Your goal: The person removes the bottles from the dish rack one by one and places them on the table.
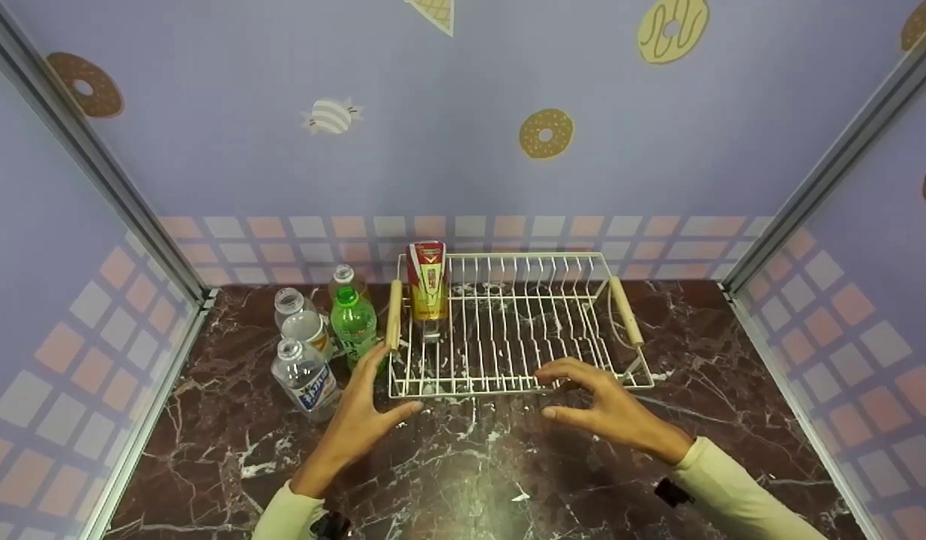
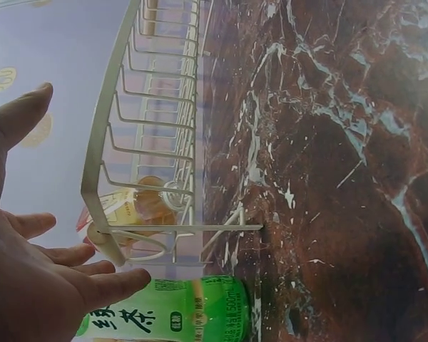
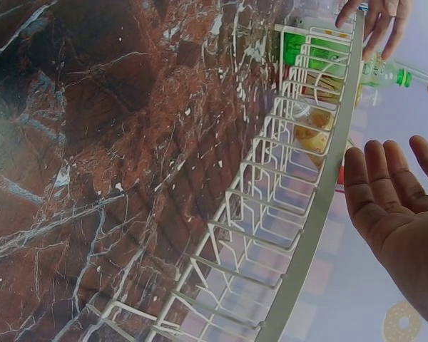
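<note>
A white wire dish rack (image 1: 507, 391) with pale wooden handles lies across the middle of the head view. In its left end sits a bottle (image 1: 430, 281) with a red and yellow label. My left hand (image 1: 361, 420) is at the rack's front left corner, fingers spread, nearest the green tea bottle (image 1: 352, 322) and the left handle (image 1: 394, 315). Whether its fingertips touch either is unclear. Over the rack's front edge, towards the right, my right hand (image 1: 609, 409) is held with fingers extended and nothing in it; the right wrist view shows its fingers (image 3: 381, 178) beside the rim.
Left of the rack, clear bottles stand close to the green one: one with a blue label (image 1: 309, 379), one with a white and orange label (image 1: 301, 322), another (image 1: 344, 276) behind. The dark marbled tabletop (image 1: 470, 480) meets patterned panels (image 1: 463, 150) at the back and sides.
</note>
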`<state>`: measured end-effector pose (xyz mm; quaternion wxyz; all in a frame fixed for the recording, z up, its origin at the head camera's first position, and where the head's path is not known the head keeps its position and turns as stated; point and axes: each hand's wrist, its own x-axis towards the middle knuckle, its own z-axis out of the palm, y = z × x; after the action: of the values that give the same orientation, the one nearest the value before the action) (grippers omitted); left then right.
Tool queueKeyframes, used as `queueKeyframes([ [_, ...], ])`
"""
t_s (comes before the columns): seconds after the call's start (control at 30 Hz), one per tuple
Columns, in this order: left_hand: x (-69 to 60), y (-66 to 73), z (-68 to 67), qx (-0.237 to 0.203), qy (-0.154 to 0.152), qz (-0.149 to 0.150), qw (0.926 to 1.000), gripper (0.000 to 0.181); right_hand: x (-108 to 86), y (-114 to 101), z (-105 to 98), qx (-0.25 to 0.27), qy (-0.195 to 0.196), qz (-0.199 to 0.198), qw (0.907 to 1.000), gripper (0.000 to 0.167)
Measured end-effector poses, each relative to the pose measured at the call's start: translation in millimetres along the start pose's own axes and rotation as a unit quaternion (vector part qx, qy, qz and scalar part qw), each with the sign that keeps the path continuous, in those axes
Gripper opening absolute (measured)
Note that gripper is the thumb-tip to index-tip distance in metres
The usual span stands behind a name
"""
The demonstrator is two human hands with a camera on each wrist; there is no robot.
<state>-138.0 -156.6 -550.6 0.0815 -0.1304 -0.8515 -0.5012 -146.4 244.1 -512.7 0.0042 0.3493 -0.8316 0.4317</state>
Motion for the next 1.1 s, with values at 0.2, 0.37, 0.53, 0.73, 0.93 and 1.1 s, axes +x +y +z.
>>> queueKeyframes([
  [0.2,5.2,-5.9,1.7,-0.019,-0.002,-0.03,0.9994,0.107,0.1,1.0,-0.1,0.027,-0.006,0.009,0.9996,0.048],
  [0.37,9.3,-11.0,3.9,-0.027,-0.008,-0.061,0.9977,0.114,0.6,2.9,0.7,0.048,-0.006,0.002,0.9988,0.048],
  [0.53,12.2,-14.9,6.2,-0.029,-0.014,-0.08,0.9963,0.12,1.3,3.0,1.1,0.051,-0.001,-0.008,0.9987,0.047],
  [0.73,15.2,-18.6,9.7,-0.038,-0.024,-0.095,0.9945,0.131,1.6,3.4,1.2,0.048,0.006,-0.021,0.9986,0.046],
  [0.93,17.0,-22.9,13.8,-0.051,-0.03,-0.098,0.9934,0.137,1.1,4.6,1.0,0.045,0.007,-0.019,0.9988,0.045],
  [1.1,17.3,-26.1,16.8,-0.06,-0.027,-0.091,0.9937,0.138,1.8,4.7,-0.3,0.04,0.004,-0.007,0.9992,0.047],
])
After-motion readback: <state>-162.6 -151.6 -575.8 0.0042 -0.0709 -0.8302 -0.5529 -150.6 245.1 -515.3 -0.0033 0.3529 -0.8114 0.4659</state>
